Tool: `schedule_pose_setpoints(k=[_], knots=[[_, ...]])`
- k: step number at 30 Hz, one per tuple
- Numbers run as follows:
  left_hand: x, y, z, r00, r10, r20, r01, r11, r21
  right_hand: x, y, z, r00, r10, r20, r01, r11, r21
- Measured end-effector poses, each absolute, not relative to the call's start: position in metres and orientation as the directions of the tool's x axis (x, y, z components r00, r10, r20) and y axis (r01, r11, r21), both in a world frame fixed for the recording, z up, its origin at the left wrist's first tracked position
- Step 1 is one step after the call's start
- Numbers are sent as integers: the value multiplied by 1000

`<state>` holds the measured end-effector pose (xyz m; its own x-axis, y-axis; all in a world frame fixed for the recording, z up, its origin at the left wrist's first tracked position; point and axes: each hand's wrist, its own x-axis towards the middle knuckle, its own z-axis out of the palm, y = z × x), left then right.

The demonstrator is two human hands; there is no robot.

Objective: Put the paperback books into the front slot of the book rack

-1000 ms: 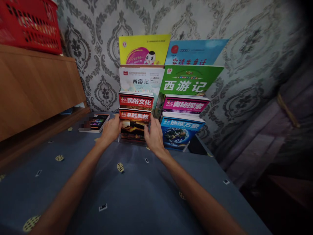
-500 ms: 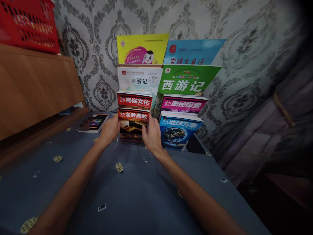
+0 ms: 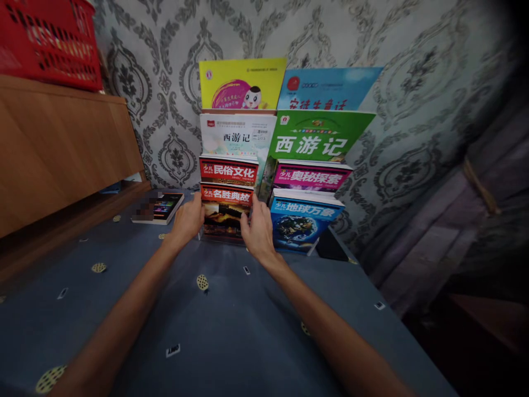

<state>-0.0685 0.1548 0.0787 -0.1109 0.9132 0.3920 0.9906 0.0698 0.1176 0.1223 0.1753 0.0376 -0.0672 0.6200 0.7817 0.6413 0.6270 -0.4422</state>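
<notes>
My left hand (image 3: 189, 219) and my right hand (image 3: 258, 229) clasp the two side edges of a magazine-style children's book with a red header and a Great Wall cover (image 3: 226, 212). It stands in the lowest left slot of a tiered book rack (image 3: 200, 234). Beside my right hand is a blue book with a globe cover (image 3: 303, 223). Higher tiers hold a red-headed book (image 3: 228, 171), a magenta-headed book (image 3: 312, 176), a white book (image 3: 235, 135), a green book (image 3: 316, 138), a yellow book (image 3: 242, 84) and a blue book (image 3: 326, 88).
The rack stands against damask wallpaper (image 3: 165, 110) on a blue patterned bedspread (image 3: 99, 309). A small dark book (image 3: 159, 209) lies left of my left hand. A wooden cabinet (image 3: 53, 149) with a red plastic basket (image 3: 49, 44) is at left, a curtain (image 3: 433, 231) at right.
My view shifts slightly. Both hands stay on the sides of the same book, which has not visibly left its slot.
</notes>
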Motion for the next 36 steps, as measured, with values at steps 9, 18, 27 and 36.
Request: schedule_pose_setpoints(k=[9,18,27,36], knots=[[-70,156,78,-96,913,396,992,56,111,121,173,38,-67,635,770,650,613,-449],[-70,157,76,-98,909,406,993,61,104,121,173,37,-61,618,783,641,626,-444],[-72,156,78,-87,912,401,994,55,90,122,172,39,-57,642,764,644,608,-463],[-75,157,77,-74,914,399,996,48,75,113,158,42,-59,514,856,659,664,-353]])
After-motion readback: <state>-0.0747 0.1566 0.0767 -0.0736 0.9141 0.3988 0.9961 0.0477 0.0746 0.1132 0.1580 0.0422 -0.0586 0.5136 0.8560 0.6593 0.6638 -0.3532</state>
